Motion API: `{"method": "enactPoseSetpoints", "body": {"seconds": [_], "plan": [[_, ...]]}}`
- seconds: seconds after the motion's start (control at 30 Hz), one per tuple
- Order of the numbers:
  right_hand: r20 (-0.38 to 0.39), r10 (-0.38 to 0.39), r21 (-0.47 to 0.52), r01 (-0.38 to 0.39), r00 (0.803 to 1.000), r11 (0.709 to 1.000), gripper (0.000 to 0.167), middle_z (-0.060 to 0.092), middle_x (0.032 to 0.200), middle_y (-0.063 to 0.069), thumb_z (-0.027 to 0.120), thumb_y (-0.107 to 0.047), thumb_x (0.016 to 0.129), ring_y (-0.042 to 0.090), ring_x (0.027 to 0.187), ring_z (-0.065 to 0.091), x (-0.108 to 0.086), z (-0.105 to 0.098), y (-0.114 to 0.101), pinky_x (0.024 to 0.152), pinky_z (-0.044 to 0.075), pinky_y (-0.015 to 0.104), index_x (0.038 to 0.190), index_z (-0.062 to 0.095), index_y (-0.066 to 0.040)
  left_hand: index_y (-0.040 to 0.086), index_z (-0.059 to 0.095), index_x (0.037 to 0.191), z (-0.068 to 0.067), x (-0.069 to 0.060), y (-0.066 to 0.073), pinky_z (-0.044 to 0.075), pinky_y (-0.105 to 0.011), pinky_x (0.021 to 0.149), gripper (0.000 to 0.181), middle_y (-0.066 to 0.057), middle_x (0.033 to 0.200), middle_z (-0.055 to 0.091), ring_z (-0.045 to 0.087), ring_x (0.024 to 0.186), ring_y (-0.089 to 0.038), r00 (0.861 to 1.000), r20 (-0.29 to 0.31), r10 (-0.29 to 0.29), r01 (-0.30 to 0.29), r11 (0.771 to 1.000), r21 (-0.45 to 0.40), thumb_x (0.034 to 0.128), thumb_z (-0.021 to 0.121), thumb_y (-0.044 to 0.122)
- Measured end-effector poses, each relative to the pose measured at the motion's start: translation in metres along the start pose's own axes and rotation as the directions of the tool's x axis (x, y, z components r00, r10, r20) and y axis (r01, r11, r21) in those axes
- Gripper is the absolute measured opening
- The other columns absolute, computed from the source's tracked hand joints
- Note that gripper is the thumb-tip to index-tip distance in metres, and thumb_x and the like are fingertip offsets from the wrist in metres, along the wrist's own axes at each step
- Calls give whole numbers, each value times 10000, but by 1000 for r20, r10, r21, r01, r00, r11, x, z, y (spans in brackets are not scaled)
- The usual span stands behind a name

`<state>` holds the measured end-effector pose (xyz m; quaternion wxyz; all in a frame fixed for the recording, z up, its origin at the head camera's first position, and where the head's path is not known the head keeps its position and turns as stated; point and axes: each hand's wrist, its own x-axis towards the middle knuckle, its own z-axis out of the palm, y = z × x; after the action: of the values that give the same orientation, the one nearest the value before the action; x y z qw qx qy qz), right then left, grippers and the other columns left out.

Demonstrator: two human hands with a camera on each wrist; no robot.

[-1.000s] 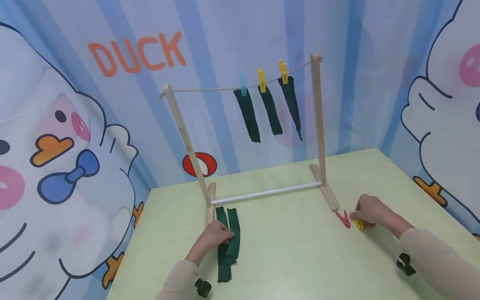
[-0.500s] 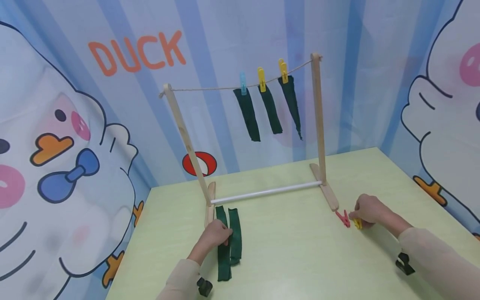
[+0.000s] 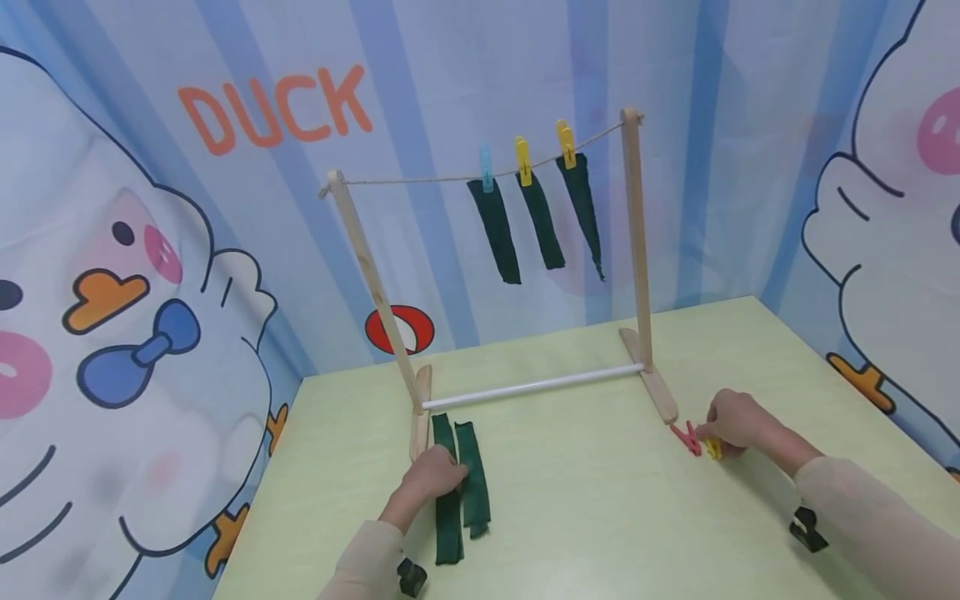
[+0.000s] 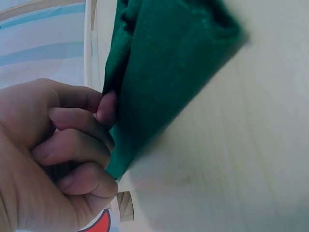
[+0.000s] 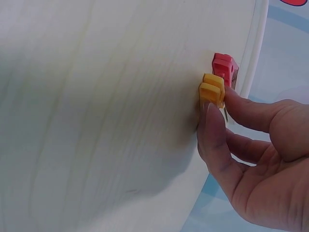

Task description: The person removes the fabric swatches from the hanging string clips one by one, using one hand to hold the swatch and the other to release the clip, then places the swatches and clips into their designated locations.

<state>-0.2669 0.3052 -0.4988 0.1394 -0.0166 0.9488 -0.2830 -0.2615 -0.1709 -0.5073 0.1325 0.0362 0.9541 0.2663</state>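
Two dark green cloth strips lie side by side at the table's left. My left hand (image 3: 435, 472) reaches over the left strip (image 3: 448, 529) and pinches the edge of the right strip (image 3: 475, 492); in the left wrist view, thumb and index finger grip the green cloth (image 4: 159, 72). At the right, my right hand (image 3: 738, 419) holds a yellow clothespin (image 3: 712, 449) between thumb and finger, low over the table. A red clothespin (image 3: 687, 438) lies just left of it. In the right wrist view the yellow clothespin (image 5: 211, 90) overlaps the red one (image 5: 223, 66).
A wooden stand with a white bar (image 3: 532, 387) stands at the table's back. From its string (image 3: 420, 180) hang three green strips, held by a blue clothespin (image 3: 487, 169) and yellow clothespins (image 3: 523, 162). A patterned curtain (image 3: 465, 75) is behind.
The right-hand strip has shifted slightly rightward and tilted, its lower end farther from the other strip. My left hand moved slightly with it. My right hand with the yellow clothespin has edged left.
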Motion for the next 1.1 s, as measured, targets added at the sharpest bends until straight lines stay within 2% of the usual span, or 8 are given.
{"method": "enactPoseSetpoints", "body": {"seconds": [0.43, 0.63, 0.73, 0.93, 1.1], "plan": [[-5, 7, -21, -7, 1000, 1000, 248, 589, 643, 53, 724, -175, 919, 156, 542, 555, 1, -2, -3, 532, 507, 269, 869, 667, 61, 94, 626, 570, -2, -1, -2, 269, -267, 471, 376, 39, 495, 410, 357, 474, -119, 1000, -4, 26, -26, 1000, 4, 937, 587, 169], [-18, -32, -10, 32, 999, 999, 240, 557, 584, 34, 581, -133, 986, 134, 499, 530, -2, -2, -2, 487, 472, 262, 871, 663, 61, 106, 599, 566, 0, -1, -4, 277, -266, 473, 379, 35, 503, 423, 370, 478, -121, 1000, 1, 16, -16, 1000, 6, 940, 588, 170], [-31, -58, -8, 58, 998, 998, 246, 548, 555, 34, 524, -103, 984, 130, 476, 522, -3, -2, 0, 464, 461, 263, 857, 657, 60, 103, 593, 565, 0, -1, -4, 277, -267, 472, 382, 36, 500, 416, 368, 474, -123, 1000, 5, 10, -10, 1000, -1, 941, 582, 167], [-27, -44, 9, 44, 999, 999, 247, 540, 560, 26, 534, -116, 977, 116, 473, 489, -1, 1, 5, 465, 442, 256, 884, 672, 65, 103, 588, 559, -2, -5, -4, 276, -264, 474, 392, 42, 492, 395, 356, 467, -120, 1000, 6, 4, -4, 1000, -28, 945, 584, 167], [-31, -31, 6, 31, 999, 999, 241, 538, 578, 27, 538, -117, 978, 122, 490, 491, 1, 1, 8, 476, 444, 259, 896, 673, 65, 110, 586, 548, -1, -2, -5, 273, -262, 473, 403, 48, 483, 384, 346, 460, -116, 1000, 1, 12, -12, 999, -33, 946, 586, 174]]}}
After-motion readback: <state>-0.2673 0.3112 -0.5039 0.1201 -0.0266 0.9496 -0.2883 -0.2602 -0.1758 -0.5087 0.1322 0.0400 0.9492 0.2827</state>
